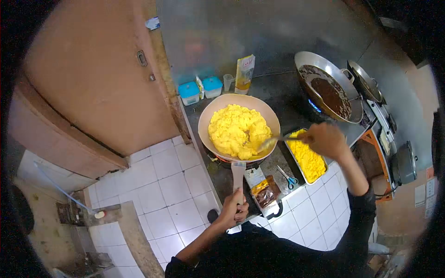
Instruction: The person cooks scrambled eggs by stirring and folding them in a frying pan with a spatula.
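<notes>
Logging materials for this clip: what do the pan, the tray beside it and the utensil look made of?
The pan looks like coated metal: matte beige, smooth rim, matching handle. The tray seems to be bare steel or aluminium: thin grey rim with a dull shine. The utensil in the right hand looks like shiny metal, though blur leaves it uncertain.

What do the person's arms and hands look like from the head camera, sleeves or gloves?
Both hands are bare, no gloves: left hand, right hand. Dark, apparently black sleeves are pushed up, leaving the forearms uncovered. No rings, watch or markings can be made out.
</notes>
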A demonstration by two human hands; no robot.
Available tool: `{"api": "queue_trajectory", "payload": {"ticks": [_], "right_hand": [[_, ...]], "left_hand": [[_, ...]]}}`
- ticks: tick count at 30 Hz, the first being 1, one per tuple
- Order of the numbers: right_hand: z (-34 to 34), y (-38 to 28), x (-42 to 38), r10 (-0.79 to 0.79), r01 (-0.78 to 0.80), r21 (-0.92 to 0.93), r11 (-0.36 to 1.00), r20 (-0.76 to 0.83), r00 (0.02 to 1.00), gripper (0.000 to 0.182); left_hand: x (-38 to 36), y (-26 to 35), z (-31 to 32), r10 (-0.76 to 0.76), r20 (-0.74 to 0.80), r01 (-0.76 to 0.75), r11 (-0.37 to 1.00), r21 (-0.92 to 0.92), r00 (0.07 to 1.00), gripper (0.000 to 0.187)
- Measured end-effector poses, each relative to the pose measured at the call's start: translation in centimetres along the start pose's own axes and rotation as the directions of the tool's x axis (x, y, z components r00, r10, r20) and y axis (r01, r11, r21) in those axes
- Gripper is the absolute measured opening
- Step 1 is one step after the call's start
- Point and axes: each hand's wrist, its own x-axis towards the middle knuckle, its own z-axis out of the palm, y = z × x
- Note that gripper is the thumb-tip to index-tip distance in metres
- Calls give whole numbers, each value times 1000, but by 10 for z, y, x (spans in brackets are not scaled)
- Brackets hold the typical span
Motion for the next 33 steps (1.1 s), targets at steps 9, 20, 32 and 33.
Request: {"api": "queue_trajectory", "payload": {"ticks": [9,20,32,33], "right_hand": [[140,-101,28,45,24,259,966,-258,965,31],[138,-99,93,169,56,426,903,-471,866,20],[66,-45,-5,1,72,323,944,-221,975,19],[59,-40,0,96,-22,310,950,-224,970,19]], "left_hand": [[31,-48,39,268,-37,-265,962,70,963,43],[33,-49,44,279,-56,-276,959,57,959,42],[31,-48,47,268,-46,-263,961,85,962,43],[31,-50,49,281,-33,-276,954,114,959,42]]}}
